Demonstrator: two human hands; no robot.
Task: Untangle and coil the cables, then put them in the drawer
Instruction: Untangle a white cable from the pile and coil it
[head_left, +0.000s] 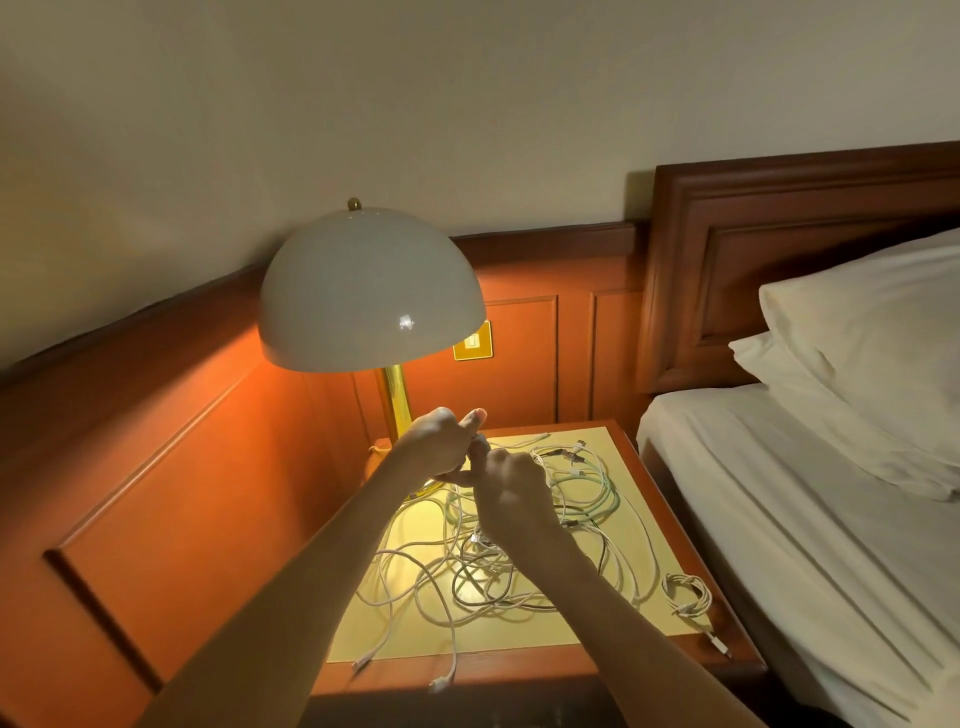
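A tangle of several white and pale green cables (498, 566) lies spread over the yellow top of the nightstand (582, 631). One small white cable (687, 594) sits coiled near the right edge. My left hand (441, 441) and my right hand (506, 486) meet above the back of the tangle, both with curled fingers around a cable strand that runs down into the heap. The strand between the fingers is mostly hidden. Two plug ends (441, 680) hang over the front edge. No drawer is visible.
A lamp with a white dome shade (371, 288) and a brass stem (395, 400) stands at the back left of the nightstand, close to my left hand. A bed with white sheets and pillows (852, 395) borders the right. Wood panelling encloses the left and back.
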